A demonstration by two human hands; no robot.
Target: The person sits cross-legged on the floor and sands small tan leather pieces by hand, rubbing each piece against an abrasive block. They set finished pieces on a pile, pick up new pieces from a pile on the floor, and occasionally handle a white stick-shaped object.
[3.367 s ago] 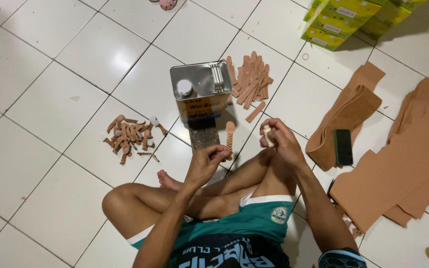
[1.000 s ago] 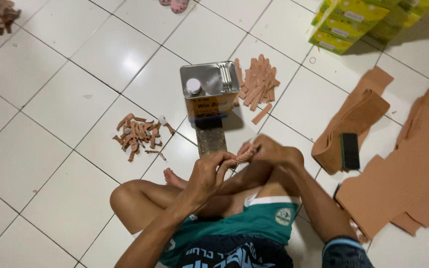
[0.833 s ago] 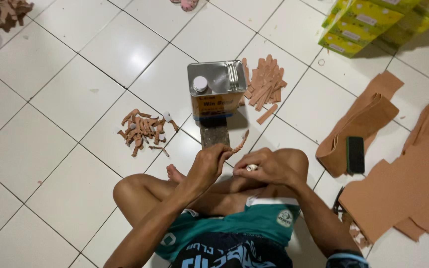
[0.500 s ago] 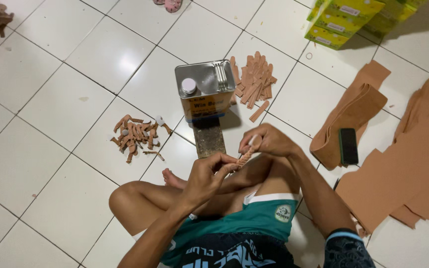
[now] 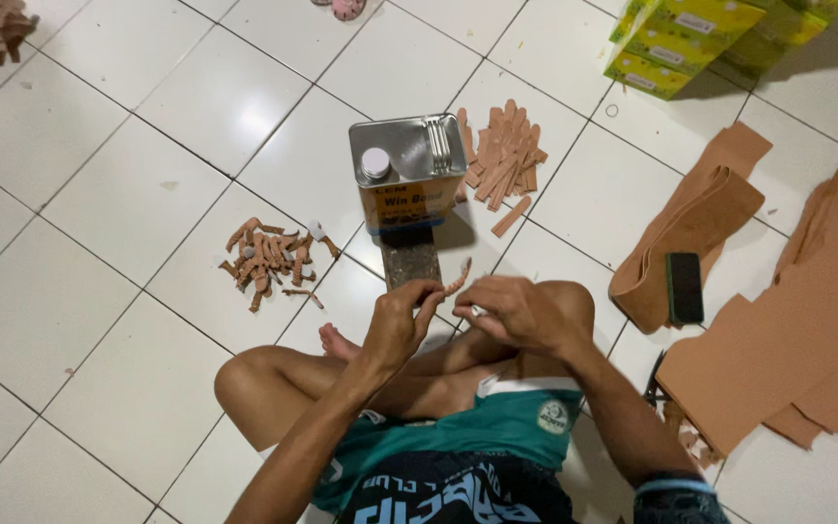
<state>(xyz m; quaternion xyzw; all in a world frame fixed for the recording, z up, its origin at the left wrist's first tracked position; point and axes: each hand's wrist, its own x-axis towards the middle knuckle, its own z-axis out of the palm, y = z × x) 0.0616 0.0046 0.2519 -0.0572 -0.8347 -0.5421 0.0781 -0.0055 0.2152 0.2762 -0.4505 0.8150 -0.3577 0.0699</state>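
A person is sitting cross-legged on a white tiled floor (image 5: 99, 194) with dark grout lines. Just beyond the knees a square metal can (image 5: 407, 172) is standing upright, with a dark flat block (image 5: 410, 258) lying at its near side. A loose heap of rolled tan pieces (image 5: 272, 258) is lying to the left of the can, and a stack of flat tan strips (image 5: 501, 160) is lying to its right. Farther right, folded tan sheets (image 5: 700, 218) are carrying a small black block (image 5: 684, 287), and yellow-green boxes (image 5: 691, 39) are sitting at the far right.

Both forearms are reaching forward over the lap. The left hand (image 5: 398, 325) is curling its fingers and pinching the near end of a small tan strip (image 5: 456, 281). The right hand (image 5: 518, 312) is lying just beside it, knuckles up, fingers bent closed around something pale that is too small to identify. The strip is sticking up between the hands above the knees, its long axis tilting away and to the right, with the free tip pointing towards the can.
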